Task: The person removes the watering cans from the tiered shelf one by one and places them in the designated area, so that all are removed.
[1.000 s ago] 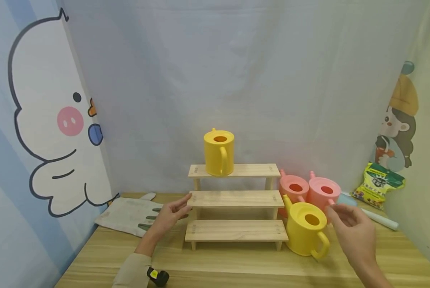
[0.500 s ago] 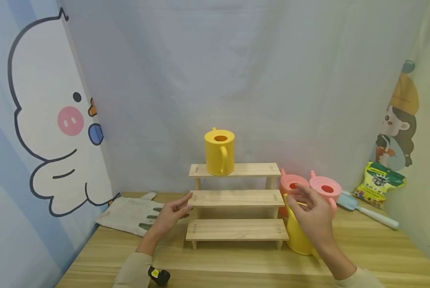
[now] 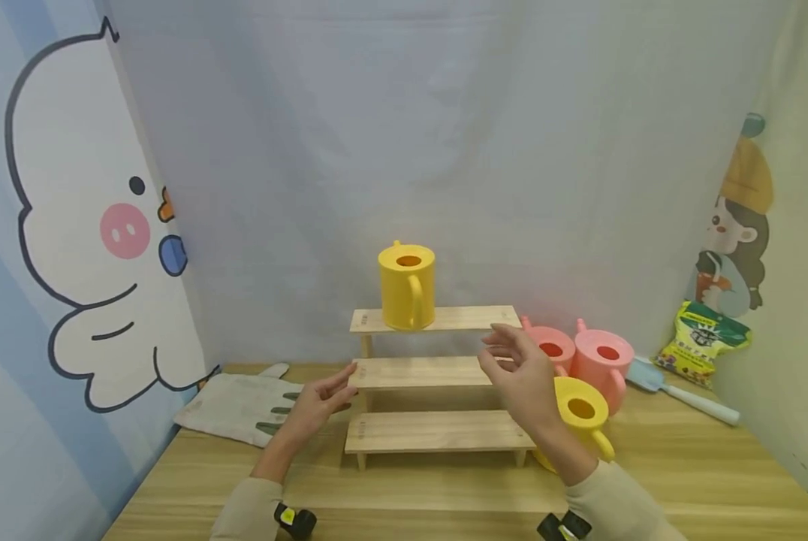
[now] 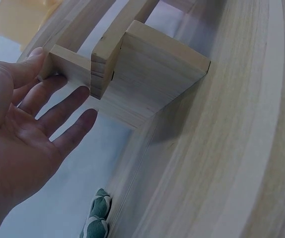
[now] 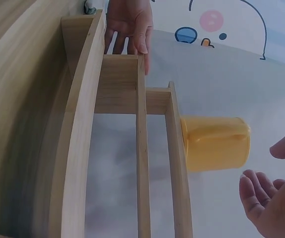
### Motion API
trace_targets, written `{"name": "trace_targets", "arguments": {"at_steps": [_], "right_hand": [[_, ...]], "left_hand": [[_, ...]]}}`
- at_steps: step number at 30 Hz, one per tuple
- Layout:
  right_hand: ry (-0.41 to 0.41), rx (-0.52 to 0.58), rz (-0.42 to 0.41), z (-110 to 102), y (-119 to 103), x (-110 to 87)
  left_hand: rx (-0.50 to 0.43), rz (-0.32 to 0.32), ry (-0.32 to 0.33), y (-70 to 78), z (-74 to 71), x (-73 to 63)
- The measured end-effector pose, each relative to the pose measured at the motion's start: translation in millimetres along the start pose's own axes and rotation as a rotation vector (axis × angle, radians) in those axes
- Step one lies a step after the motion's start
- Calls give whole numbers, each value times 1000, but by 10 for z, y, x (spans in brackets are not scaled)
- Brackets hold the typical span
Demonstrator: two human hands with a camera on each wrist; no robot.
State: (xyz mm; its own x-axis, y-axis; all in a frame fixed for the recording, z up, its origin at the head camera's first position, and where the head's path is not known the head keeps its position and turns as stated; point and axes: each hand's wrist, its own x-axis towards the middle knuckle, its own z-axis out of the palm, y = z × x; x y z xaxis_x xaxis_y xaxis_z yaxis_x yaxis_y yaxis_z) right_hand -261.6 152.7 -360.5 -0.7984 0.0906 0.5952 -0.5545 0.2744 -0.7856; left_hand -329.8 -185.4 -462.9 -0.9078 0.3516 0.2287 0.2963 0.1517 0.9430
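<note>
A yellow watering can (image 3: 397, 297) stands on the top tier of a three-tier wooden stand (image 3: 417, 372), its handle toward me. My left hand (image 3: 319, 398) is at the left end of the middle tier. In the left wrist view its thumb lies at the plank's edge and the other fingers (image 4: 65, 111) extend loosely beside the support. My right hand (image 3: 522, 372) is in the air in front of the stand's right end, holding nothing, thumb and fingers apart. The right wrist view shows it near the yellow can's top. Behind my right forearm a second yellow watering can (image 3: 583, 409) is partly hidden.
Two pink watering cans (image 3: 603, 364) stand behind the lower yellow one. Farther right lie a blue shovel with a pale handle (image 3: 701, 406) and a green-yellow snack bag (image 3: 704, 342). A pale glove (image 3: 235, 406) lies left of the stand. A curtain (image 3: 296, 188) hangs behind.
My right hand has moved left from beside the pink can's handle, across the lower yellow can, to the front of the stand. My left hand stays at the stand.
</note>
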Motion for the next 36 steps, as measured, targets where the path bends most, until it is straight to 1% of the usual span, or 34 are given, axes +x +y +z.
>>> {"name": "trace_targets", "arguments": {"at_steps": [4,8,12,15,17,23,26,31,36], "right_hand": [[-1,-22,-36,174,-12,103],[16,-50,-93,357,-37,235],[15,-76,-139,518,-66,372],[6,-91,-162,607,-98,459],[14,-102,-174,654,-115,498],[3,-126,-205,781,-114,551],[-6,-138,-207,833,-100,567],[4,-151,-187,892,-74,605],[10,-168,-183,956,-46,628]], "left_hand": [[-2,1,-1,-3,-1,-5],[0,0,9,0,-14,-3],[4,2,10,-6,-32,0],[2,9,12,-14,-38,-6],[1,12,6,-18,-35,-8],[-6,8,3,-6,-15,-14],[-4,9,10,2,-1,-21],[-2,17,1,11,11,-25],[1,17,9,6,5,-12]]}}
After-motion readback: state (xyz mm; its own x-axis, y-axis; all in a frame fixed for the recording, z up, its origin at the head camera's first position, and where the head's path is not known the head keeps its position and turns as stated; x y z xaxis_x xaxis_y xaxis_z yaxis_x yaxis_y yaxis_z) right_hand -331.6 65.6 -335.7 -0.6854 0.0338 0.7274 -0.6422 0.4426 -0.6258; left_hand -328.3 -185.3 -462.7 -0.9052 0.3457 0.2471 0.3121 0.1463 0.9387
